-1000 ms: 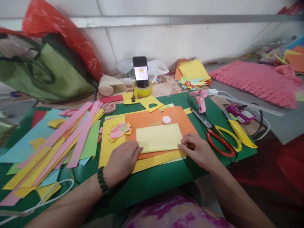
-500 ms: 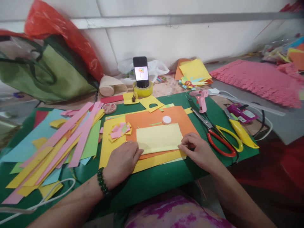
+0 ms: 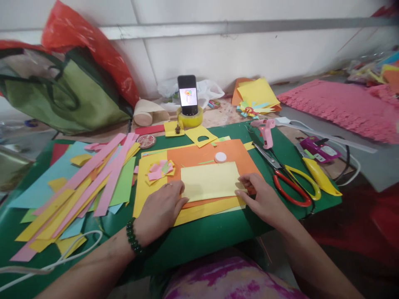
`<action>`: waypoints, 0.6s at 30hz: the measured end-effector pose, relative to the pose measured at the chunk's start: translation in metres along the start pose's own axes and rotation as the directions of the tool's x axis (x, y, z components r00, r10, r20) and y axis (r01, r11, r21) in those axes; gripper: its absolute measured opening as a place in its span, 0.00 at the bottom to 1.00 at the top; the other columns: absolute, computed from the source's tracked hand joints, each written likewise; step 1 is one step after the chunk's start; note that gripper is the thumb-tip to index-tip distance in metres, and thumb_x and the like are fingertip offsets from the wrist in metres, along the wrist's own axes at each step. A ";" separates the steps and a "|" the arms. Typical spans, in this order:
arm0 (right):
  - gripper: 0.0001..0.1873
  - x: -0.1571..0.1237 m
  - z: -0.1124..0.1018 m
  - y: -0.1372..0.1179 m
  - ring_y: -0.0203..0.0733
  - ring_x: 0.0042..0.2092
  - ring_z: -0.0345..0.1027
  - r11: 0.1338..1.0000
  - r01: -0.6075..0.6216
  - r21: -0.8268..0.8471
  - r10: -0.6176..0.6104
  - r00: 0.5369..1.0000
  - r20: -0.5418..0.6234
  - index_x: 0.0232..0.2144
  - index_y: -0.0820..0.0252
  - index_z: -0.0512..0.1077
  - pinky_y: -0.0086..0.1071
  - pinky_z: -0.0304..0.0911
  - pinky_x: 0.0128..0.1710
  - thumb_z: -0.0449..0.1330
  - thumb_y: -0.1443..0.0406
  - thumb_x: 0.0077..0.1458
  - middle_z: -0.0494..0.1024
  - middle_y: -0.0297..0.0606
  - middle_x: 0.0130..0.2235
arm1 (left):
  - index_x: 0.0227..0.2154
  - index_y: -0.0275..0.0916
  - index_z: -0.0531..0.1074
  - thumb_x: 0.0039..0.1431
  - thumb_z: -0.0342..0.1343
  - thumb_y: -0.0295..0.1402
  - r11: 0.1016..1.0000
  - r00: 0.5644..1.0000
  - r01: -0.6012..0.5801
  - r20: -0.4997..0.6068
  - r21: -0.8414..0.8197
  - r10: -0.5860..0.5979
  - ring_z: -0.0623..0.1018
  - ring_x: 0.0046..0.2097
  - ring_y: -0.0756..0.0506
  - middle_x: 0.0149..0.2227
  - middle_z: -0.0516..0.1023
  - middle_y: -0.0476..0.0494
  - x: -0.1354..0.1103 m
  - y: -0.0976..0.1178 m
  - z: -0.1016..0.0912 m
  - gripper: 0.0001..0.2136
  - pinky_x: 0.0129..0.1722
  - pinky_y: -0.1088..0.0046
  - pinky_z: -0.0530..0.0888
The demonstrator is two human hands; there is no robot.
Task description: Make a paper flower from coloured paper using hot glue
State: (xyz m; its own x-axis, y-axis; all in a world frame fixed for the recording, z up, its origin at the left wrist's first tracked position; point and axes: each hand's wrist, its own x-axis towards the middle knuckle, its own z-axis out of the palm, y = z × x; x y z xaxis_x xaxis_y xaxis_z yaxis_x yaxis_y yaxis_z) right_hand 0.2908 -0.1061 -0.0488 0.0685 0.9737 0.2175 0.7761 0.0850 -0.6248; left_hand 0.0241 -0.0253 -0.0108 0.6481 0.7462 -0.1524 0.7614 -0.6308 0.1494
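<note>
A pale yellow sheet of paper point(image 3: 210, 180) lies in front of me, its near edge folded over in a narrow band. My left hand point(image 3: 163, 203) grips the sheet's left end, thumb at the near corner. At the right end, my right hand point(image 3: 260, 195) holds the paper between thumb and fingers. Under it are an orange sheet point(image 3: 246, 155) and a yellow sheet point(image 3: 145, 187). A pink and yellow paper flower point(image 3: 160, 169) sits beyond my left hand, and a white round cap point(image 3: 220, 157) rests just past the pale sheet.
Scissors point(image 3: 293, 187), a pink glue gun point(image 3: 264, 133) and a yellow cutter point(image 3: 321, 176) lie to the right. Paper strips point(image 3: 77, 187) are heaped at left, near a white cable point(image 3: 90, 238). A phone point(image 3: 188, 95) stands on a yellow tape roll point(image 3: 191, 119) at the back.
The folded band along the near edge of the pale yellow sheet looks flatter. My right fingers have spread slightly at its right end. The whole view has shifted a little.
</note>
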 end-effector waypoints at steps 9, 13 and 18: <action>0.16 0.006 -0.003 -0.022 0.45 0.42 0.64 0.626 0.652 -0.427 -0.583 0.755 0.299 0.48 0.55 0.71 0.37 0.59 0.40 0.51 0.71 0.61 0.75 0.40 0.39 | 0.56 0.53 0.65 0.64 0.47 0.25 0.864 0.877 -0.473 -0.001 0.174 0.480 0.68 0.34 0.46 0.34 0.68 0.45 0.008 -0.004 0.003 0.21 0.36 0.69 0.65; 0.12 0.006 -0.008 -0.020 0.44 0.41 0.64 0.622 0.658 -0.425 -0.586 0.751 0.305 0.44 0.57 0.73 0.36 0.58 0.39 0.52 0.69 0.62 0.77 0.39 0.40 | 0.56 0.53 0.65 0.64 0.47 0.26 0.864 0.879 -0.471 0.012 0.179 0.476 0.69 0.35 0.46 0.34 0.69 0.45 0.006 -0.003 -0.001 0.21 0.37 0.69 0.64; 0.16 -0.005 -0.014 -0.002 0.44 0.43 0.65 0.697 0.612 -0.374 -0.570 0.789 0.229 0.44 0.59 0.74 0.38 0.62 0.41 0.48 0.73 0.62 0.79 0.40 0.44 | 0.56 0.53 0.66 0.63 0.47 0.25 0.860 0.875 -0.478 0.006 0.178 0.485 0.69 0.36 0.46 0.34 0.69 0.45 0.006 -0.005 0.001 0.21 0.38 0.69 0.64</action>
State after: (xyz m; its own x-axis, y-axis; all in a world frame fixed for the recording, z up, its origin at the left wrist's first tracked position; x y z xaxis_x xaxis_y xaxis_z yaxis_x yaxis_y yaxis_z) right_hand 0.2978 -0.1145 -0.0383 -0.5321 0.7684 0.3555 0.8171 0.5761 -0.0223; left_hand 0.0240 -0.0179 -0.0132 0.9360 0.3456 -0.0665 0.3479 -0.9371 0.0272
